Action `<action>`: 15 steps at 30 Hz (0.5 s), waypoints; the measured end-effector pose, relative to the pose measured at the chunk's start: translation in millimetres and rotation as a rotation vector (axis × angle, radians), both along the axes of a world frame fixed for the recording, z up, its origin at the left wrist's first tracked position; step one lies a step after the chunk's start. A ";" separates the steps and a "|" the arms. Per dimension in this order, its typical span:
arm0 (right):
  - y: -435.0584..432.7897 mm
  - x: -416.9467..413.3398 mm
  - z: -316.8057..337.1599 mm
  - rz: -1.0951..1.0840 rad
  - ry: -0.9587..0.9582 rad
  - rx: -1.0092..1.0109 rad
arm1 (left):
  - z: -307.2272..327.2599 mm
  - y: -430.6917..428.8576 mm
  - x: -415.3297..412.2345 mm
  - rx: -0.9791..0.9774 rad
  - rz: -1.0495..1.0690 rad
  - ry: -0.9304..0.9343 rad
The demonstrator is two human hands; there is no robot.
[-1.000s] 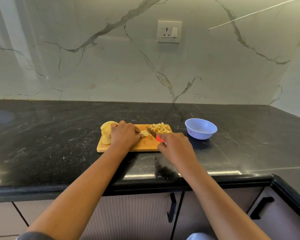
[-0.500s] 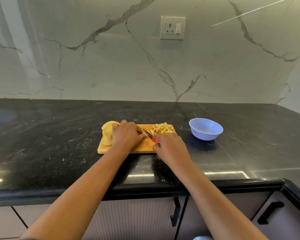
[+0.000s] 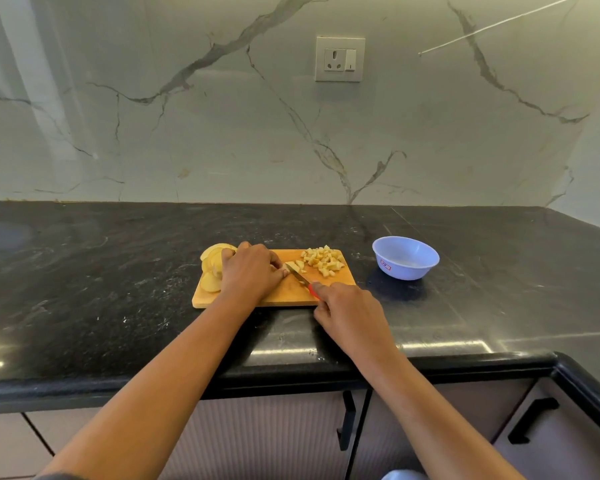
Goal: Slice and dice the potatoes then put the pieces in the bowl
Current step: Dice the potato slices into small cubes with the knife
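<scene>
Pins potato piece (image 3: 290, 266) to board (image 3: 284, 296) with curled left grip (image 3: 252, 270). Clasps red-handled knife (image 3: 300, 276) in right grip (image 3: 352, 313). Shows red sticker (image 3: 385, 265), unreadable, on blue bowl (image 3: 411, 270).

Nothing can be read; the red-and-white sticker (image 3: 385, 264) on the bowl (image 3: 405, 258) is too small to make out.

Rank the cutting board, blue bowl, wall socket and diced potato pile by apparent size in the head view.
1. Cutting board
2. Blue bowl
3. Wall socket, nearly bowl-sized, though farther away, so unsure
4. Diced potato pile
</scene>
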State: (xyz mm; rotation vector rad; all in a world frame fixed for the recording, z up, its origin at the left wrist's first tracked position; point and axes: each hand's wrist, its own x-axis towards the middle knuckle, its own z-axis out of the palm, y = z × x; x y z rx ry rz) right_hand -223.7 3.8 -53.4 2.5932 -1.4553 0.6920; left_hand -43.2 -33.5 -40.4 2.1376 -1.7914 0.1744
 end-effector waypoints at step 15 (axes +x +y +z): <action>-21.1 -31.2 -3.0 -0.131 -0.469 0.113 | 2.5 -3.9 -18.9 0.034 -0.148 0.057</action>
